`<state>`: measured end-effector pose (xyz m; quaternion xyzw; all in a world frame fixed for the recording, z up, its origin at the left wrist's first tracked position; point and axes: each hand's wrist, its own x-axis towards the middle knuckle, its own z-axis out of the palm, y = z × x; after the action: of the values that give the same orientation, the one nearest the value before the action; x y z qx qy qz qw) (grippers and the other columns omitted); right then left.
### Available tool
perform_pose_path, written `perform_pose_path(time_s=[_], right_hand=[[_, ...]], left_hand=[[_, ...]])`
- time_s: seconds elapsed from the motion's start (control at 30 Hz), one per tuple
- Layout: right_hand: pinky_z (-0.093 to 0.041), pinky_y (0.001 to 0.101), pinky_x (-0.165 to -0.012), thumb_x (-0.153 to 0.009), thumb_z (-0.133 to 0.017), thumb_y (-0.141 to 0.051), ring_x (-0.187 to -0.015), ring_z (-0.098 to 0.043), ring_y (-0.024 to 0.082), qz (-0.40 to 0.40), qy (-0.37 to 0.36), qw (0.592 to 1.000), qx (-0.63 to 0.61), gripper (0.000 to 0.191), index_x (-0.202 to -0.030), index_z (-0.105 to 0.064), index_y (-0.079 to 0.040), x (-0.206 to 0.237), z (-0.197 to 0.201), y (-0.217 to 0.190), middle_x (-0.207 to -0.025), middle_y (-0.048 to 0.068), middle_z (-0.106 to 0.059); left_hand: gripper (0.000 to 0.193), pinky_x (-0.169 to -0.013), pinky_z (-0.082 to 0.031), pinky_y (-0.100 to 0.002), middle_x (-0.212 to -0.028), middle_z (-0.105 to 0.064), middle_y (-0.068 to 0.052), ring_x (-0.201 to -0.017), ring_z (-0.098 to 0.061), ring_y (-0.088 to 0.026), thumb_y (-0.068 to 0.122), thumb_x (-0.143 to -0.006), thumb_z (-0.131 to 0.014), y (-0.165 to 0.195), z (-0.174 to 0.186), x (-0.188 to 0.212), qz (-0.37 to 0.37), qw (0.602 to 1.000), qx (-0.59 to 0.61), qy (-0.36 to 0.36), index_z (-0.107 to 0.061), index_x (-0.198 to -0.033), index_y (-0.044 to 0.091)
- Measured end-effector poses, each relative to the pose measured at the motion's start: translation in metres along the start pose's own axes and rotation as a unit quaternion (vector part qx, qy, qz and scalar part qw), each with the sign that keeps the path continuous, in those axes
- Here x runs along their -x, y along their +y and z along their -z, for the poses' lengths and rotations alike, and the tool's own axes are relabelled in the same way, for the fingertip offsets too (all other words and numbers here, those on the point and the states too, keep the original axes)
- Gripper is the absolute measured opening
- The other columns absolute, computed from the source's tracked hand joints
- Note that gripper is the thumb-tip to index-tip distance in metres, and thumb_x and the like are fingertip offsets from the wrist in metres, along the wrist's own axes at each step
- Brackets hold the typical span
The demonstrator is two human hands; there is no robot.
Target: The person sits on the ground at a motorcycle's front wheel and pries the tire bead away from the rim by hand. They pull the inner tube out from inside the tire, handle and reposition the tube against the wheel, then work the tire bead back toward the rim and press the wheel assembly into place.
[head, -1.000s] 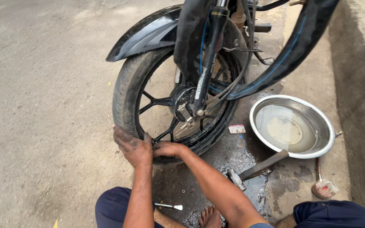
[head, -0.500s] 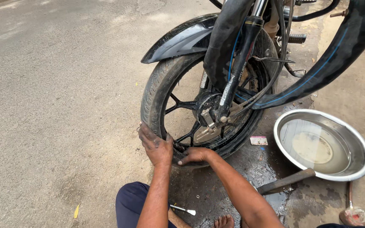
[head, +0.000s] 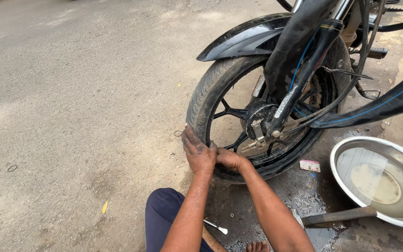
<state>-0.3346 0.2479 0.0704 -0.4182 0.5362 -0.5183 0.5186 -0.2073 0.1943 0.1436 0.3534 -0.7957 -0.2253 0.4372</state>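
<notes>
A motorcycle front wheel (head: 211,100) with a black tyre, black spoked rim and black mudguard (head: 243,39) stands on the ground in front of me. My left hand (head: 197,151) presses flat against the lower outer side of the tyre, fingers spread. My right hand (head: 229,159) sits just beside it, curled on the tyre's lower edge by the rim. A loose black inner tube with a blue stripe (head: 378,102) hangs over the fork and trails to the right.
A metal basin of murky water (head: 381,179) sits at the right on wet ground. A hammer's wooden handle (head: 339,216) lies below it. A small tool (head: 216,227) lies by my knee, a small card (head: 309,165) beside the wheel. Grey pavement spreads left.
The view has swung left, so the wheel and basin sit further right in frame. Both hands stay pressed on the tyre's lower edge.
</notes>
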Motion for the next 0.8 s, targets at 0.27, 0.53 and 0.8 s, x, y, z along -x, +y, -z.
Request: perform_pose_path(time_s=[0.27, 0.53, 0.8], right_hand=[[-0.050, 0.0349, -0.097, -0.089, -0.066, -0.019, -0.112, -0.063, 0.018, -0.055, 0.033, 0.995, 0.070, 0.051, -0.134, -0.061, 0.004, -0.004, 0.003, -0.004, -0.130, 0.014, -0.069], [-0.051, 0.0339, -0.097, -0.090, -0.063, -0.021, -0.111, -0.065, 0.015, -0.066, 0.067, 0.987, 0.131, 0.048, -0.132, -0.063, 0.003, 0.005, 0.000, -0.001, -0.127, 0.011, -0.072], [-0.052, 0.0385, -0.099, -0.079, -0.075, -0.048, -0.110, -0.072, 0.026, -0.192, 0.047, 0.939, 0.282, 0.066, -0.127, -0.070, -0.003, 0.029, 0.013, 0.019, -0.120, 0.016, -0.075]], left_hand=[[0.114, -0.113, -0.039, -0.057, -0.154, -0.025, -0.035, -0.141, -0.033, -0.054, 0.022, -0.072, -0.083, -0.004, -0.002, 0.001, -0.029, 1.000, -0.010, 0.006, -0.010, -0.158, 0.004], [0.112, -0.110, -0.042, -0.058, -0.152, -0.027, -0.035, -0.140, -0.035, -0.054, 0.019, -0.074, -0.082, -0.004, -0.006, 0.005, -0.001, 1.000, 0.000, 0.000, -0.010, -0.158, 0.005], [0.112, -0.110, -0.045, -0.055, -0.149, -0.030, -0.032, -0.138, -0.040, -0.049, 0.018, -0.077, -0.081, -0.003, -0.006, 0.002, -0.005, 1.000, -0.020, 0.001, -0.007, -0.159, 0.008]])
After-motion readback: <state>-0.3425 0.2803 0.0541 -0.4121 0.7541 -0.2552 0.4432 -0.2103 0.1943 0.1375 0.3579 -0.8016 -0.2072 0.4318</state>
